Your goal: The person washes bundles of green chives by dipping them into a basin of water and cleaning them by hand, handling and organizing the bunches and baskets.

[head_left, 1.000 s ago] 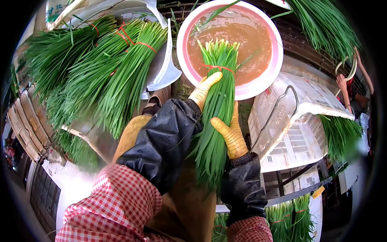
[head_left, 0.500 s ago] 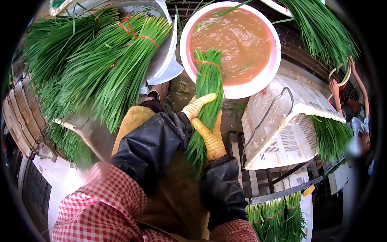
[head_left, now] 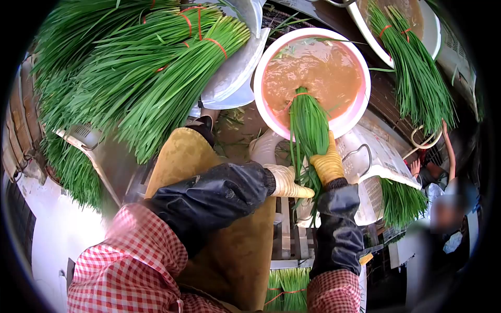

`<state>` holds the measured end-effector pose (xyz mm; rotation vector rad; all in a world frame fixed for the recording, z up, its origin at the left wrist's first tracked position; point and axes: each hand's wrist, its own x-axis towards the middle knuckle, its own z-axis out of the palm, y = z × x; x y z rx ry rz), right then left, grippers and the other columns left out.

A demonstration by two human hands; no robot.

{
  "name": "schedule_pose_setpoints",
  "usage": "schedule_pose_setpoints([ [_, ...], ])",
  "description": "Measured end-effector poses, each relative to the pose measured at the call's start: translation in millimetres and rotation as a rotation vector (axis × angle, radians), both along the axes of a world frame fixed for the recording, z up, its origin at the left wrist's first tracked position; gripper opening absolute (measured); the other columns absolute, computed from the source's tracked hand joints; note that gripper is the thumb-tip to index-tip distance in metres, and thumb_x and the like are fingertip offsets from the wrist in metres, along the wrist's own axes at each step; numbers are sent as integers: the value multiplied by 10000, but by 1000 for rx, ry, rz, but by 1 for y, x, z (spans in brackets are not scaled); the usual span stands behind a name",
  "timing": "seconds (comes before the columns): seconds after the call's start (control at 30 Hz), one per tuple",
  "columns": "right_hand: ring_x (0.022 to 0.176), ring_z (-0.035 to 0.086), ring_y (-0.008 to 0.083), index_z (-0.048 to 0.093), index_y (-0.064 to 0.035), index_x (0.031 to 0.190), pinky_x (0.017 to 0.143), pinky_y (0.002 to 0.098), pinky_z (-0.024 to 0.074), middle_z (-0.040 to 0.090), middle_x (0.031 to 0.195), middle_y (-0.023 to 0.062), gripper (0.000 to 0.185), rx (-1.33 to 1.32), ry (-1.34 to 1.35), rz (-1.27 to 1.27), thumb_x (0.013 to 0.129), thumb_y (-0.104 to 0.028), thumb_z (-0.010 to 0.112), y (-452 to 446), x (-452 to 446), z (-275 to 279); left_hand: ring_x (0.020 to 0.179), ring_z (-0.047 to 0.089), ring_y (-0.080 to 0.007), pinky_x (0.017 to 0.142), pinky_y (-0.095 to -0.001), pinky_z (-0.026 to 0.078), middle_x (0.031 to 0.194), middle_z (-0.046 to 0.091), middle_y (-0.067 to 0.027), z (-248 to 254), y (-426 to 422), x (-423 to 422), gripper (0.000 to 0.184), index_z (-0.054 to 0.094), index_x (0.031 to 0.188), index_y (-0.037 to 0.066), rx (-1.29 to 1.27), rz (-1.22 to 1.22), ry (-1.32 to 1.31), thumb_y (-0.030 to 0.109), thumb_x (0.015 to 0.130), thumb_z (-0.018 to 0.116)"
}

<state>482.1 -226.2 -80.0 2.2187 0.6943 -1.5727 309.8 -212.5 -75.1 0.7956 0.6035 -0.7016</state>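
Note:
A bunch of garlic chives, tied with an orange band, slants over the near rim of a round white basin. Its cut end dips into the basin's muddy brown water. My right hand, in a ridged yellow glove, grips the leaves from the right, just outside the rim. My left hand, gloved in paler yellow, closes round the loose leaf tips from the left, a finger lying across them. Part of its grip is hidden by the leaves.
Tied chive bunches are heaped at left beside a pale tub. A white plastic crate with chives stands at right. Behind it, another person's arm is near more bunches over a second basin. Further bunches lie below.
The bunch has gone forward, its banded end dipping into the water. My right hand has moved forward and right with it; my left hand has shifted toward the leaf tips. The view has swung.

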Motion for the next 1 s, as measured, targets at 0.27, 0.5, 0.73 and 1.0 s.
schedule_pose_setpoints([
  [0.27,974,632,353,150,-162,1494,848,406,478,639,1051,264,939,122,-45,409,686,-47,616,21,-5,46,994,631,-332,829,-453,497,1075,651,-194,10,11,-18,805,583,1176,-48,183,-368,-155,606,707,615],
  [0.5,1035,633,306,114,-153,1497,892,334,472,639,1107,221,943,264,31,518,721,-22,634,7,3,56,927,658,-307,761,-457,515,993,680,-157,4,8,-36,434,694,1013,37,197,-398,-163,360,732,621],
  [0.73,973,621,334,177,-165,1492,853,391,479,632,1081,227,895,-84,-141,364,711,-59,601,21,-33,-16,892,649,-336,786,-417,511,921,678,-181,-16,50,-74,343,683,996,47,460,-187,295,270,796,515],
  [1.0,940,587,185,448,-33,1309,845,296,488,609,1096,82,595,5,214,-599,744,79,600,-34,15,120,1018,578,-231,831,-344,462,1119,587,-218,-39,32,-84,697,474,1228,-40,398,837,751,499,824,653],
])
